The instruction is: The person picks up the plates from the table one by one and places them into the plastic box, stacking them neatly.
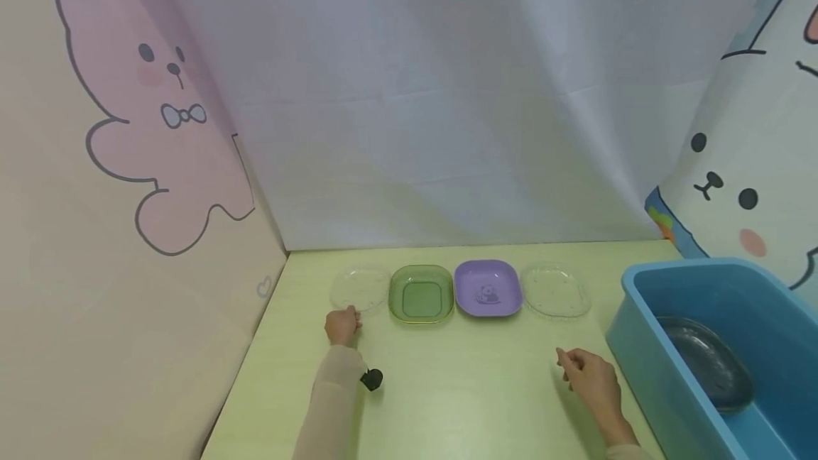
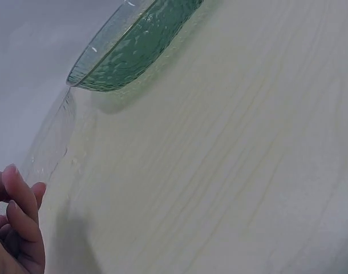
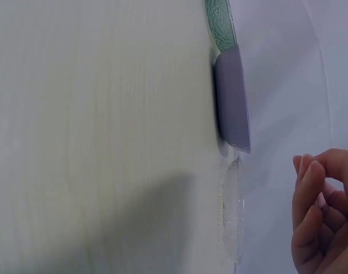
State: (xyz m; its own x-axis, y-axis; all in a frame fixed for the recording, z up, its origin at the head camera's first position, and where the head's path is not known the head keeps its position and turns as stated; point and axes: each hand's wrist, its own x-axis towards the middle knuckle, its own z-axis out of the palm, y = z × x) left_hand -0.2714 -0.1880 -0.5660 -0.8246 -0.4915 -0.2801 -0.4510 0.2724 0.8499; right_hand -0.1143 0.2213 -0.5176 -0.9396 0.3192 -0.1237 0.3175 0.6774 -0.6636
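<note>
Lying at the left end of a row on the table (image 1: 473,389), the left clear plate (image 1: 358,286) seems the easiest to mishandle, because it almost vanishes against the pale surface and its rim is hard to judge by eye. The left hand (image 1: 343,325) is at its near edge with the fingers curled inward; whether they pinch the rim or merely lie beside it, I cannot tell. If the hold is slight, the smooth rim could slip and the plate skid or tip. The green plate (image 1: 422,297) is just beside it, so a sideways push could bump it, and the purple plate (image 1: 488,282) next along could take the shove in turn and pass it to the right clear plate (image 1: 556,292). That one is see-through too, so a careless knuckle could clip it. The right hand (image 1: 591,375) hangs on the near side of it, thumb and forefinger drawn together, nothing visible between them. The black thing (image 1: 371,379) at the left wrist juts sideways and could catch a rim if that arm swung across. Farther right, the bin (image 1: 652,375) crowds the right forearm; its tall wall could knock a plate carried over it, and one let go too high could strike the dark dish (image 1: 706,364) inside.
</note>
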